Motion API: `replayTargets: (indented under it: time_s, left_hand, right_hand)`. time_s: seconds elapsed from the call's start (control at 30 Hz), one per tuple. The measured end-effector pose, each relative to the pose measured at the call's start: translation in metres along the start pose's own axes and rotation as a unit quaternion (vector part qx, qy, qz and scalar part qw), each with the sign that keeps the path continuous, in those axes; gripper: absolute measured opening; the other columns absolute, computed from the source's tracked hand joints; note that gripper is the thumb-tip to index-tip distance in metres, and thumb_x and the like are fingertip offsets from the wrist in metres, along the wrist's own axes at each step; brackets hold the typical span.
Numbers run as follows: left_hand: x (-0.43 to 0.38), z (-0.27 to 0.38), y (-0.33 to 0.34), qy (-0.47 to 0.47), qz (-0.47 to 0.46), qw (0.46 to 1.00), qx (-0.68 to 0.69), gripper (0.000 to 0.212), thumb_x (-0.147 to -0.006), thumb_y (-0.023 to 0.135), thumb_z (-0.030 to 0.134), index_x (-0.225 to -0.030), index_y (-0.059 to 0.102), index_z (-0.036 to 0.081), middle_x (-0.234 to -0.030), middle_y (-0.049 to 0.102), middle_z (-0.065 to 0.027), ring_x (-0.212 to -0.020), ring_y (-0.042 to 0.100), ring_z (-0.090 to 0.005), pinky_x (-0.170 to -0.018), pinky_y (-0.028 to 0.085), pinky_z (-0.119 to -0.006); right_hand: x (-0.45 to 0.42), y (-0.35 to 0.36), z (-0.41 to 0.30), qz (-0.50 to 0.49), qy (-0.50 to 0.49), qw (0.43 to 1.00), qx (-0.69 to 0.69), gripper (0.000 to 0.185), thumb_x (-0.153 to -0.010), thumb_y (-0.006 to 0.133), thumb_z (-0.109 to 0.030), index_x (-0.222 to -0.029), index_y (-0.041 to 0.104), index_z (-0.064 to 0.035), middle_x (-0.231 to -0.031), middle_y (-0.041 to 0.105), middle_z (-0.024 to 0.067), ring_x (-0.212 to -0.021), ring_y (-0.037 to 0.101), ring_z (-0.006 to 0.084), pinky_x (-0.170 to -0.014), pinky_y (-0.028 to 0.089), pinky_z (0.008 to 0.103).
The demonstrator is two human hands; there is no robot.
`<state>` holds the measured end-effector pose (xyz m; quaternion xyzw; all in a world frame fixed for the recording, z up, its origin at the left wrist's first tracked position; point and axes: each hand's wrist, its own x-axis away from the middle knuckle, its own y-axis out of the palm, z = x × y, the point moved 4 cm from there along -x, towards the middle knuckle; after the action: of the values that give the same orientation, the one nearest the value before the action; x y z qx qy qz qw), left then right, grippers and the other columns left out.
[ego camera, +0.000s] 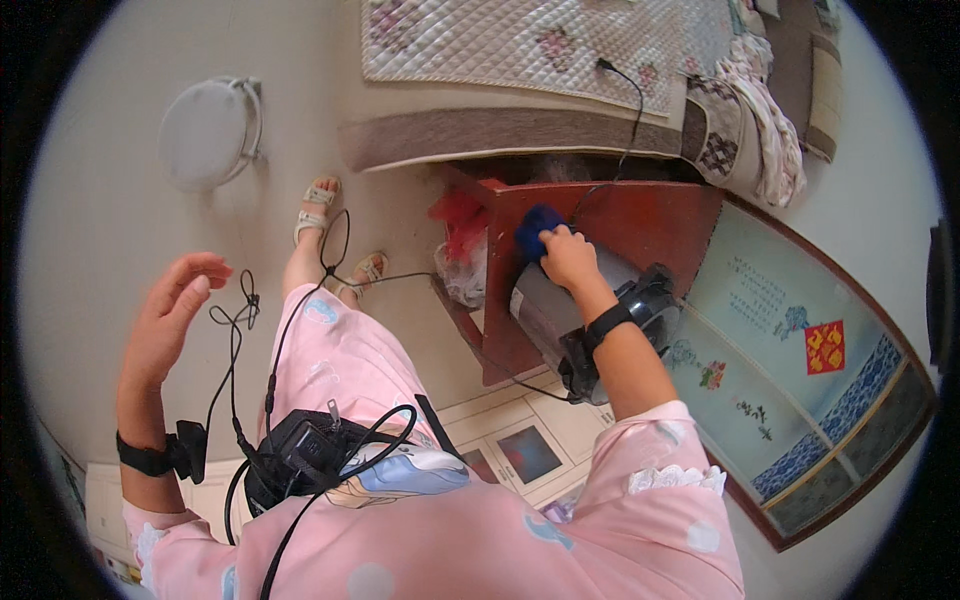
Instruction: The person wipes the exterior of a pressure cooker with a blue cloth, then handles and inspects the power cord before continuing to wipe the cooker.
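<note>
My right hand [568, 259] is closed on a dark blue cloth [540, 229], held over the red wooden table [637, 214]. Just beneath that hand lies a grey cylindrical appliance [540, 304] with a black, glossy end, perhaps an electric kettle or pot; its exact kind I cannot tell. The cloth is beside its near rim, and whether the two touch is unclear. My left hand [176, 304] hangs in the air at the left, fingers apart and slightly curled, holding nothing. Both wrists wear black straps.
Behind the table is a bed with a quilted floral cover [480, 45], a black plug [604, 65] lying on it. Red and clear plastic bags [461, 255] sit at the table's left side. A round stool [202, 135] stands at upper left. Black cables hang around my waist. A decorated glass-panelled door [787, 337] is at right.
</note>
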<state>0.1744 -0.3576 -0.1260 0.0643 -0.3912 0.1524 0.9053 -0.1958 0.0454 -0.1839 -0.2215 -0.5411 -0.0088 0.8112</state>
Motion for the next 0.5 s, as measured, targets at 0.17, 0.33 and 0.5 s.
replayTargets:
  time_s: [0.17,0.33,0.5]
  left_hand:
    - [-0.016,0.087,0.061,0.071,-0.152,0.984,-0.06,0.035,-0.105,0.048,0.025,-0.131,0.056,0.002,-0.122,0.065,-0.0098,-0.116,0.059,-0.0185,-0.101,0.046,-0.033]
    - [-0.042,0.163,0.189,-0.024,-0.308,0.951,0.017,0.064,-0.102,0.057,0.035,-0.153,0.032,0.006,-0.141,0.053,-0.0115,-0.126,0.052,-0.0192,-0.102,0.046,-0.032]
    - [-0.044,0.2,0.31,-0.074,-0.392,0.907,0.136,0.061,-0.1,0.062,0.031,-0.15,0.039,0.007,-0.137,0.055,-0.0081,-0.123,0.054,-0.0179,-0.102,0.047,-0.032]
  right_hand:
    - [0.093,-0.065,-0.014,0.245,-0.035,0.775,-0.581,0.048,-0.086,0.065,-0.016,-0.133,0.059,-0.0058,-0.128,0.061,0.0156,-0.116,0.057,0.0309,-0.1,0.046,0.0413]
    - [0.181,-0.09,-0.043,0.219,-0.12,0.603,-0.758,0.054,-0.086,0.067,-0.013,-0.136,0.052,-0.0004,-0.125,0.063,0.0126,-0.112,0.058,0.021,-0.101,0.045,0.0336]
    - [0.228,-0.063,0.016,0.319,-0.172,0.677,-0.64,0.055,-0.085,0.074,-0.022,-0.131,0.055,0.0009,-0.135,0.055,0.0226,-0.119,0.056,0.0382,-0.103,0.045,0.0417]
